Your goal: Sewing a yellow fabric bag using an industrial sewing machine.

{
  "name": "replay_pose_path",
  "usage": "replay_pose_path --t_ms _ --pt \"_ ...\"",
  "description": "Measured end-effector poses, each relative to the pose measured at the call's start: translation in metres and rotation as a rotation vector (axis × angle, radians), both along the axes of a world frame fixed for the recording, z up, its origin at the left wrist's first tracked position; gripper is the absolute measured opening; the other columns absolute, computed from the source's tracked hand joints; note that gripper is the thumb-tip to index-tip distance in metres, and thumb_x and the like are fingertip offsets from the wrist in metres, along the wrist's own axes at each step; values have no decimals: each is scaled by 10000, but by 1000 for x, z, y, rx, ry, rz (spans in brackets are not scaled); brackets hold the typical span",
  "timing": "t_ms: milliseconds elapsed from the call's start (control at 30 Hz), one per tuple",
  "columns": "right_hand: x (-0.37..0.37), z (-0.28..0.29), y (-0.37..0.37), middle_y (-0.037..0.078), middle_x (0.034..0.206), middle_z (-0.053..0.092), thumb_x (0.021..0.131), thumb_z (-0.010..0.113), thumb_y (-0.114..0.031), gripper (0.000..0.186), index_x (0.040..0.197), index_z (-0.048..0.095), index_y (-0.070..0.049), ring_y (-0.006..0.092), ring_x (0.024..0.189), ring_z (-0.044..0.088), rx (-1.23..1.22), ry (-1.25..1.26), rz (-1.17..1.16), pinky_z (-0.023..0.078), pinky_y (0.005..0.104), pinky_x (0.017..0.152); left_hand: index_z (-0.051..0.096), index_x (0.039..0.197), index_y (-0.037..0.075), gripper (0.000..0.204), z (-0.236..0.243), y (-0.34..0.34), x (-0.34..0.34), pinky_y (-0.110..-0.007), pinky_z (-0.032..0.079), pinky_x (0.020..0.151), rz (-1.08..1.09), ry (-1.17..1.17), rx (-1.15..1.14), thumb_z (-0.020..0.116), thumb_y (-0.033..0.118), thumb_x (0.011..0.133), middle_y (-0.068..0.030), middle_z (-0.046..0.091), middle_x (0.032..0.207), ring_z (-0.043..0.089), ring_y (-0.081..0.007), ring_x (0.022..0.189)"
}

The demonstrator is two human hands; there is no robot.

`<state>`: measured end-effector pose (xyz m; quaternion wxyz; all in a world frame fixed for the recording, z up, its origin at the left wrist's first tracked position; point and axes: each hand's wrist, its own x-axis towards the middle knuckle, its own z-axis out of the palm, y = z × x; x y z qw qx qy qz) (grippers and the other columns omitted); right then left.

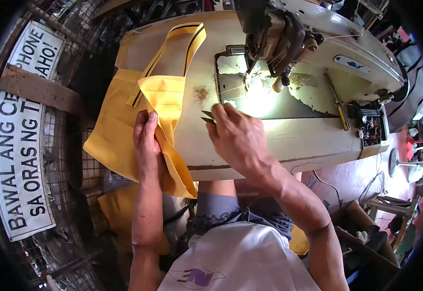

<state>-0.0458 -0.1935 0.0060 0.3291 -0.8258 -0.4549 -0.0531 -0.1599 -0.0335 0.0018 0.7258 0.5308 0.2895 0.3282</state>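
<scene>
A yellow fabric bag [114, 114] lies at the left of the sewing table, its top edge folded and its front corner hanging past the table's near edge. A yellow strap with dark stripes [192, 48] loops up from it. My left hand [148, 140] pinches the bag's folded edge between thumb and fingers. To its right, apart from the cloth, my right hand [238, 133] is closed around thread snips [208, 117]; only their dark pointed tips show. Just beyond that hand is the lit needle area of the sewing machine [277, 43], with a pale thread [231, 89] running left from it.
A yellow-handled screwdriver [341, 109] lies on the machine bed, near a bobbin winder [369, 123] at the right. Left of the table stands a wire mesh wall with a white sign [20, 140]. More yellow cloth [119, 208] hangs below the table.
</scene>
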Motion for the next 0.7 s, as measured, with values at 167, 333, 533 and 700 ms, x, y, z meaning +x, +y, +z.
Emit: replay_pose_path --t_ms 167,333,533,700 --pt "9 -3 52 130 864 654 931 610 -188 170 965 564 -28 368 731 675 -150 -3 20 544 458 618 610 1049 52 174 1 2 0 -239 474 796 -9 -61 -24 545 210 1014 -11 636 991 587 -95 909" --pt "13 -19 27 127 831 656 940 626 -199 169 957 565 -42 362 657 659 -87 50 96 525 473 565 602 1059 48 191 12 1 3 -247 482 804 -8 -41 11 556 226 1010 -19 637 994 588 -96 901" --pt "55 -31 -123 145 962 664 928 674 -217 204 1069 629 -77 351 747 680 61 -26 -313 558 433 600 597 1162 27 334 35 14 53 -300 470 916 -84 -61 274 546 330 1032 -68 625 1124 586 -155 1040" --pt "90 -35 -196 148 1009 656 911 698 -195 238 1107 656 -66 353 908 661 -88 -266 -636 540 444 763 537 1356 5 608 37 50 77 -410 380 1117 -330 561 1237 623 460 962 -206 538 1382 484 -353 1324"
